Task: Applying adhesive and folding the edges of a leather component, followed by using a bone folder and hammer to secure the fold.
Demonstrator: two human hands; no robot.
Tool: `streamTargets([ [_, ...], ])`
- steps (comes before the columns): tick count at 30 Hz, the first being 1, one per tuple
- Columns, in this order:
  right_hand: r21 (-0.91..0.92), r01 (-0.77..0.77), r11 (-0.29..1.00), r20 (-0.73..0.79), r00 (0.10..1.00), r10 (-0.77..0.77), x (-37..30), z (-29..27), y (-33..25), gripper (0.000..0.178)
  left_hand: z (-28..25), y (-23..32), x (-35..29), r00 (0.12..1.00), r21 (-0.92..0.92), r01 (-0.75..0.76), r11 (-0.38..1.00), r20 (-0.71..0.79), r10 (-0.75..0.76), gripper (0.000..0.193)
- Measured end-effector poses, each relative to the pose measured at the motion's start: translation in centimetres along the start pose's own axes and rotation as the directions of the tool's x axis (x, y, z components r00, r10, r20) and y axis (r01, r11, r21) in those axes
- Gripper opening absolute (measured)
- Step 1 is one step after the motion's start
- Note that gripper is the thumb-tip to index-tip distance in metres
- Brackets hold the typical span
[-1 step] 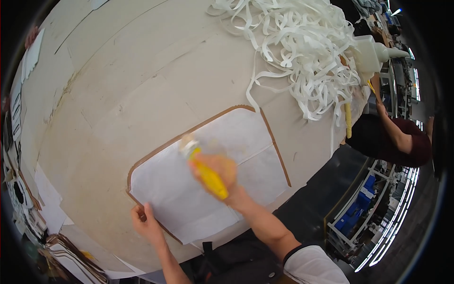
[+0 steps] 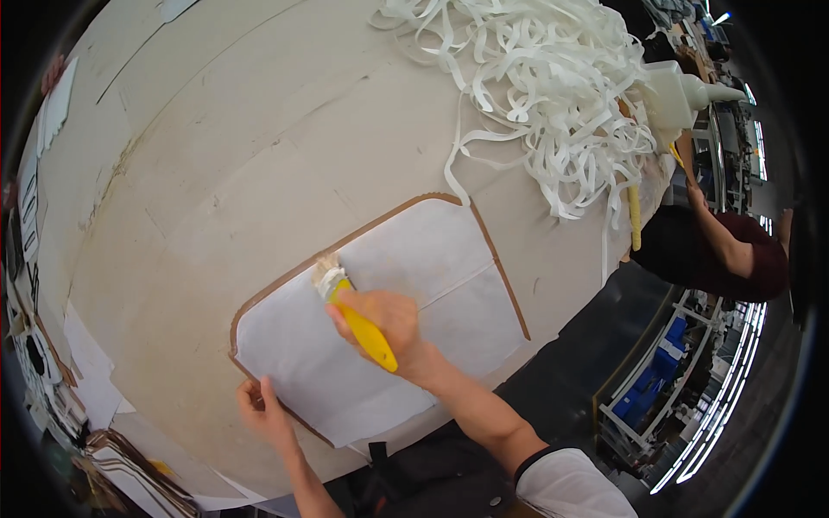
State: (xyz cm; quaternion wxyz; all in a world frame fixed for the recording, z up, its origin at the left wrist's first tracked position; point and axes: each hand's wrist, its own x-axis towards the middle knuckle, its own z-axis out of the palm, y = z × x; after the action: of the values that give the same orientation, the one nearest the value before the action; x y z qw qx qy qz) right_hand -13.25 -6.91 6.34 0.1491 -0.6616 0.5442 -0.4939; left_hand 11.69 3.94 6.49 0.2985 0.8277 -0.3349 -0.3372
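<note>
A white sheet-like panel with a brown border (image 2: 449,259) lies flat on the table in front of me. My right hand (image 2: 384,324) is closed around the yellow handle of a flat paintbrush (image 2: 371,338). The brush's pale bristles are at the panel's far brown edge, left of its middle. At the near left edge of the panel is my left hand (image 2: 263,410), its fingers curled and the thumb against the border. What lies under those fingers is partly hidden.
A heap of white ribbon strips (image 2: 553,95) covers the far right of the table (image 2: 216,164). Beside it lies a translucent squeeze bottle (image 2: 673,99). Brown-edged panels (image 2: 142,470) are stacked at the near left. Another person (image 2: 734,246) stands at the right.
My right hand and the paintbrush have moved a little to the left, the bristles slightly nearer to me along the far edge. The left hand stays at the panel's edge.
</note>
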Motion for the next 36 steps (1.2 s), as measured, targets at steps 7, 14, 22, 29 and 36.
streamTargets([
  [7,-0.1,-0.181,0.978,-0.135,0.977,0.167,0.8,-3.4,3.4,0.036,-5.8,-3.2,-0.5,0.977,-0.065,0.182,0.981,0.121,-0.174,0.012],
  [14,-0.014,-0.055,0.998,0.016,0.998,0.055,0.3,-0.9,1.4,0.036,0.6,2.1,-1.6,0.906,0.401,-0.366,0.84,-0.051,0.419,0.026],
  [22,0.07,-0.051,0.996,0.119,0.992,0.042,-0.8,-0.8,0.3,0.032,13.6,8.5,-1.7,0.609,0.043,-0.778,0.627,0.297,0.736,0.032],
  [29,-0.294,0.005,0.956,-0.085,0.996,-0.031,0.6,-4.4,3.2,0.035,15.2,9.3,-2.1,0.605,0.069,-0.785,0.616,0.301,0.737,0.034],
  [36,-0.206,-0.046,0.977,-0.057,0.998,0.035,1.8,-6.6,5.1,0.034,16.6,10.7,-2.3,0.568,0.079,-0.812,0.579,0.342,0.749,0.035],
])
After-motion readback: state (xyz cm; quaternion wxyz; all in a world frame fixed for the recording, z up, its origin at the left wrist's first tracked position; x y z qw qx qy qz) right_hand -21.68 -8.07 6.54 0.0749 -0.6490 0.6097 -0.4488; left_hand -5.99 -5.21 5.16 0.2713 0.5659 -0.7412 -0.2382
